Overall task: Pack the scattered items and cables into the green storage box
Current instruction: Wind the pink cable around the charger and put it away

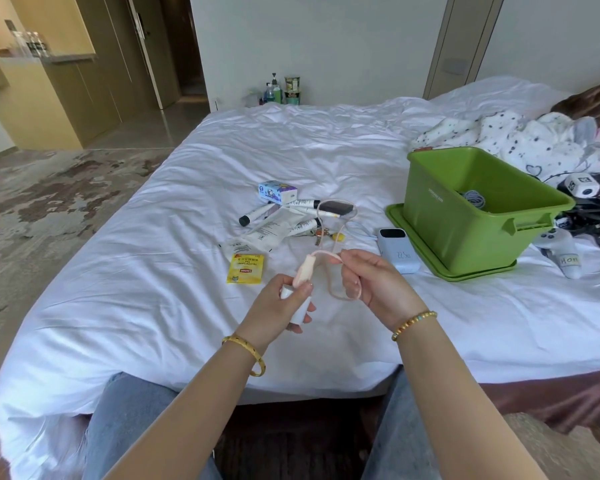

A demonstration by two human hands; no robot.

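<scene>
A white bed [187, 306] fills the view. A spotted blanket [499, 133] lies crumpled at its far right. Bottles [274, 91] and cups [292, 90] stand on the floor [49, 202] past the bed.

You had the green storage box [465, 216] open and upright on its lid [413, 237], a coiled grey cable [471, 199] inside. Left of the box lay a pale blue power bank [397, 249], then tubes [257, 213], sachets and a yellow tea bag [245, 268]. A pink cable [340, 233] looped nearer you.
</scene>
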